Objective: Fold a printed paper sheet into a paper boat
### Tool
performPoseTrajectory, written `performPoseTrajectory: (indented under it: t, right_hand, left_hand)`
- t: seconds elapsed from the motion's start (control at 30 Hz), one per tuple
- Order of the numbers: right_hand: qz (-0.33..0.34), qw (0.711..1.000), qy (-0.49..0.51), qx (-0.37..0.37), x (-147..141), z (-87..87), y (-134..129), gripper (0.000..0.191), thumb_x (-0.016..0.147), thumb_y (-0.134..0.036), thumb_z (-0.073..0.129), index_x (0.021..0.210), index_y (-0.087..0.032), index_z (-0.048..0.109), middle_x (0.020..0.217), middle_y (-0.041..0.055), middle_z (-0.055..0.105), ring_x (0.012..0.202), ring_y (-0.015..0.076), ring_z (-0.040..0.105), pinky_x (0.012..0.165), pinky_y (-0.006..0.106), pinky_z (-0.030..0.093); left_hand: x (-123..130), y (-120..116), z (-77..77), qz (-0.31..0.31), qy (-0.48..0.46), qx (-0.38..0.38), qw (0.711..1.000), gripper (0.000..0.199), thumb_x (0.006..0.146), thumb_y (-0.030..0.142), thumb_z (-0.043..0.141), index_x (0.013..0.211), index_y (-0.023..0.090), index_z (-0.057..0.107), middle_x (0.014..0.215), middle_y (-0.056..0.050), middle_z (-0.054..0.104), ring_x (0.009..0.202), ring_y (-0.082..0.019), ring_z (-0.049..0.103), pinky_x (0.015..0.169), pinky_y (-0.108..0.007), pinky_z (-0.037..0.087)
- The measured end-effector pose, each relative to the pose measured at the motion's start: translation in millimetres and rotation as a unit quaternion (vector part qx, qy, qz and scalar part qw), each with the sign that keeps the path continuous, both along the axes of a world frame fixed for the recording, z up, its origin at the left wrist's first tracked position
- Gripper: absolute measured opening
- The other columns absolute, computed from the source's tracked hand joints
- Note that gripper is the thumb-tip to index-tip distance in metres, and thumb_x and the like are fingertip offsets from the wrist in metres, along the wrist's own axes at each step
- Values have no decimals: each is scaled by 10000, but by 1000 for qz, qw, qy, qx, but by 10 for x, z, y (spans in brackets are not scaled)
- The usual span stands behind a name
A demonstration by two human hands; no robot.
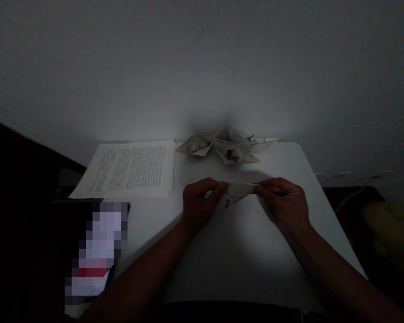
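Note:
Between my two hands, over the middle of the white table (272,269), is a small folded piece of printed paper (239,191) with a point hanging down. The fingers of my left hand (204,197) pinch its left corner. At its right corner, the thumb and fingers of my right hand (283,199) are closed on it. Behind the hands, near the wall, stand several folded paper boats, among them a left one (198,144) and a middle one (235,151).
A stack of printed sheets (131,168) lies at the table's back left. Nearer on the left is a lit, pixelated device (99,249). The wall (202,67) rises behind the table. A pale cable (352,195) and a blurred yellowish thing (392,229) are at the right.

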State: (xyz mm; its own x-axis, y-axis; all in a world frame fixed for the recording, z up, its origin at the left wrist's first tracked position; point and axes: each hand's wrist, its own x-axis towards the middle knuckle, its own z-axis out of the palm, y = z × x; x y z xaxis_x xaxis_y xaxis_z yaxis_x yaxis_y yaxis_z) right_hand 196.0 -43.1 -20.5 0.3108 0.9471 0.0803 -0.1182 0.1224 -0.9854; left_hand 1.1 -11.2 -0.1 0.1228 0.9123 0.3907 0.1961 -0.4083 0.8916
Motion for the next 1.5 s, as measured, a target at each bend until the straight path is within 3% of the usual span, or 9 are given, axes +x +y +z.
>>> performPoseTrajectory:
  t: [0.2, 0.37, 0.43, 0.6, 0.8, 1.0, 1.13, 1.33, 1.5]
  right_hand:
    - [-15, 999, 47, 11, -9, 82, 9, 372, 556, -187, 866, 684, -205, 518, 611, -43, 711, 547, 140, 686, 544, 247, 577]
    - [-14, 1000, -4, -10, -4, 166, -12, 512, 544, -195, 873, 616, -215, 367, 590, -25, 702, 507, 143, 673, 469, 216, 548]
    - [-9, 1000, -17, -16, -22, 192, -21, 484, 536, -200, 878, 608, -209, 399, 586, -19, 701, 540, 158, 692, 496, 226, 564]
    - [14, 999, -36, -22, -31, 186, -19, 263, 572, -202, 861, 748, -193, 667, 626, -11, 724, 544, 125, 682, 533, 201, 559]
    - [75, 996, -35, -22, 53, 80, -26, 68, 724, -243, 770, 779, -206, 754, 700, 23, 746, 636, 137, 694, 643, 245, 559]
    - [90, 993, 75, 19, -2, 52, -17, 35, 722, -220, 758, 752, -203, 753, 670, 15, 721, 640, 142, 660, 650, 266, 516]
    - [89, 991, 95, 23, -24, 49, -1, 14, 742, -217, 737, 741, -204, 741, 627, 7, 696, 615, 140, 640, 635, 271, 492]
    - [100, 995, -16, -11, -39, 51, -25, 137, 796, -309, 698, 734, -191, 731, 656, 20, 696, 629, 152, 636, 638, 289, 495]
    - [92, 992, -84, -16, -91, 124, -47, 267, 815, -344, 669, 610, -174, 689, 590, 4, 640, 515, 104, 553, 505, 237, 432]
  left_hand:
    - [-21, 18, -23, -38, -12, -35, 999, 307, 825, 348, 623, 580, 163, 604, 558, 12, 565, 528, -95, 509, 497, -206, 399]
    - [-31, 44, -56, -102, -7, -116, 988, 198, 781, 344, 666, 758, 148, 678, 607, 15, 593, 532, -86, 496, 501, -196, 384]
    - [-28, 48, -54, -105, 23, -124, 986, 191, 781, 331, 664, 746, 146, 695, 586, 20, 583, 510, -75, 461, 490, -190, 361]
    - [-36, 52, -41, -83, 37, -98, 991, 200, 792, 332, 658, 717, 155, 712, 574, 24, 584, 509, -69, 435, 487, -187, 342]
    - [-52, 60, -21, -80, 41, -86, 992, 178, 791, 309, 664, 714, 160, 723, 576, 21, 610, 507, -69, 458, 494, -191, 355]
    - [-24, 46, -11, -99, 26, -114, 988, 210, 782, 330, 669, 685, 150, 720, 571, 10, 624, 506, -75, 474, 488, -193, 352]
    - [-2, 44, -37, -100, 5, -142, 985, 231, 780, 350, 668, 673, 151, 716, 544, 19, 587, 499, -73, 457, 474, -191, 339]
    - [-4, 60, -70, -93, -36, -193, 976, 252, 752, 393, 689, 695, 150, 720, 511, 35, 521, 472, -68, 418, 447, -191, 310]
    - [7, 67, -83, -102, -66, -232, 965, 275, 735, 411, 702, 689, 140, 711, 516, 32, 520, 471, -69, 420, 438, -192, 303]
